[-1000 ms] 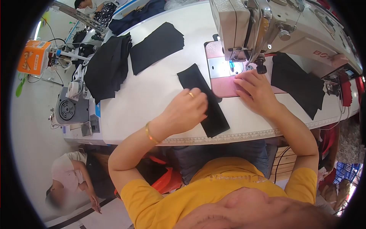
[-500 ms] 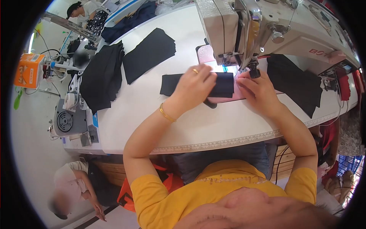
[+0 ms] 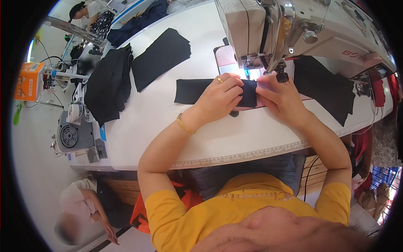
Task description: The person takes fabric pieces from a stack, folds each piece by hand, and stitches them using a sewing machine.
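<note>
A folded piece of black fabric [image 3: 191, 91] lies across the bed of the sewing machine [image 3: 247, 31], just in front of the lit needle area. My left hand [image 3: 220, 97], with a ring and a bracelet, has its fingers curled onto the fabric's middle. At the fabric's right end, my right hand [image 3: 283, 98] pinches the edge between thumb and fingers. Both hands' fingertips are close to the presser foot, and part of the fabric is hidden under my left hand. The pink machine plate [image 3: 226, 56] shows behind and around it.
Stacked black fabric pieces [image 3: 110, 84] and another black piece [image 3: 161, 59] lie left on the white table [image 3: 159, 126]. More black fabric [image 3: 325, 88] rests right of the needle. A ruler strip [image 3: 243, 157] edges the table. Two other people are at the left.
My left hand has shifted slightly right along the fabric, its fingers more tightly curled. My right fingers have moved a little left onto the fabric's right edge. The view has turned slightly.
</note>
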Demonstrator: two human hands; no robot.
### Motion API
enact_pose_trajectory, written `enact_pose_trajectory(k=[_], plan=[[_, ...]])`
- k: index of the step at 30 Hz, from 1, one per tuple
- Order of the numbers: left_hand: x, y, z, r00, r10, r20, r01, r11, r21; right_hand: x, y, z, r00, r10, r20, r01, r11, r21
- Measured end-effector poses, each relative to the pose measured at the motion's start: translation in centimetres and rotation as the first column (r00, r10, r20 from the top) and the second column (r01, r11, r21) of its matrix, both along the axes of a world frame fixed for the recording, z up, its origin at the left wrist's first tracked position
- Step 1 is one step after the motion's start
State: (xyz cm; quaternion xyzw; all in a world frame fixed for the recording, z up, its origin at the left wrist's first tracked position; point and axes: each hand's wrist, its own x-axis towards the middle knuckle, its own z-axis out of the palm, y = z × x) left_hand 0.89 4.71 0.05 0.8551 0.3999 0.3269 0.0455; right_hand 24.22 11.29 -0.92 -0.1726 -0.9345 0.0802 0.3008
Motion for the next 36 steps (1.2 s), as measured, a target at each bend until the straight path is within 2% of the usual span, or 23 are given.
enact_pose_trajectory(k=[4,10,13,16,18,25,28,30,34,36], plan=[[-0.2,-0.1,-0.2,0.999,-0.031,-0.026,0.031,0.999,0.014,-0.2,0.2,0.0,1.0,-0.007,0.02,0.007,1.0,-0.021],[-0.3,-0.3,-0.1,0.999,-0.05,0.005,0.05,0.995,-0.085,-0.4,0.5,0.0,1.0,-0.031,0.007,0.031,0.999,-0.015],[-0.1,-0.4,-0.4,0.999,0.0,-0.035,-0.002,0.999,-0.049,-0.5,0.4,0.1,0.999,-0.046,-0.025,0.047,0.999,0.022],[-0.3,-0.2,-0.5,0.999,0.028,-0.045,-0.03,0.999,-0.041,-0.3,0.0,0.8,0.999,0.006,-0.041,-0.008,0.999,-0.045],[-0.3,-0.1,-0.6,0.998,0.049,-0.044,-0.051,0.998,-0.035,-0.3,-0.1,0.4,0.992,0.122,0.024,-0.12,0.99,-0.077],[-0.3,0.3,-0.7,0.996,0.079,-0.045,-0.08,0.997,-0.017,-0.5,0.4,0.2,0.994,0.11,0.029,-0.108,0.992,-0.06],[-0.4,0.4,-0.7,0.995,0.091,-0.051,-0.089,0.995,0.047,-0.5,0.1,0.3,0.995,0.096,0.038,-0.094,0.995,-0.038],[-0.9,0.5,-0.9,0.997,-0.058,-0.045,0.06,0.997,0.045,-0.6,0.1,0.4,0.995,0.097,0.029,-0.096,0.994,-0.042],[-0.8,0.0,-1.0,0.999,-0.041,-0.031,0.041,0.999,-0.002,-0.5,0.0,0.3,0.992,0.118,0.039,-0.118,0.993,-0.018],[-0.9,0.4,-1.1,0.998,-0.017,-0.06,0.018,1.0,0.023,-0.6,0.0,0.2,0.997,0.069,0.042,-0.068,0.997,-0.041]])
